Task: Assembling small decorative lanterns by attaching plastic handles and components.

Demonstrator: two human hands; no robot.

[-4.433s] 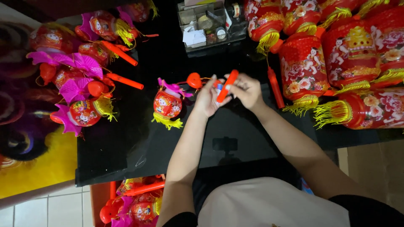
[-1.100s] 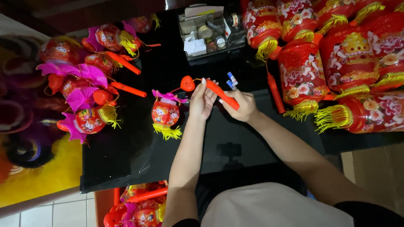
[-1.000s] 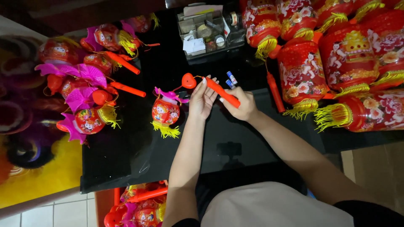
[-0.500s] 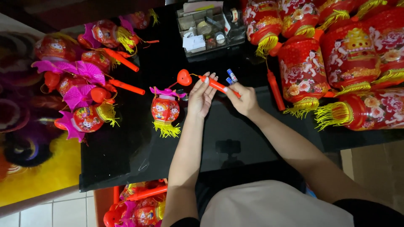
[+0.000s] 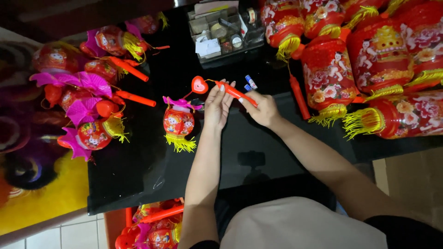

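Both my hands hold a thin red lantern stick (image 5: 236, 93) above a black table (image 5: 138, 175). My right hand (image 5: 262, 109) grips its lower end, and my left hand (image 5: 218, 104) pinches it near the top. A red heart piece (image 5: 200, 85) hangs at the stick's tip. A cord runs from it to a small red lantern (image 5: 178, 121) with pink wings and a yellow tassel, lying on the table to the left of my left hand. Two small batteries (image 5: 249, 83) lie just beyond my right hand.
Several small winged lanterns with red sticks (image 5: 92, 92) are piled at the left. Large red flowered lanterns with yellow tassels (image 5: 360, 69) fill the right. A clear organiser box (image 5: 221, 32) stands at the back. More lanterns (image 5: 152, 226) lie below the table's near edge.
The stick has tilted and shifted slightly; my left hand has slid up toward its heart end. The small lantern has moved a little on the table.
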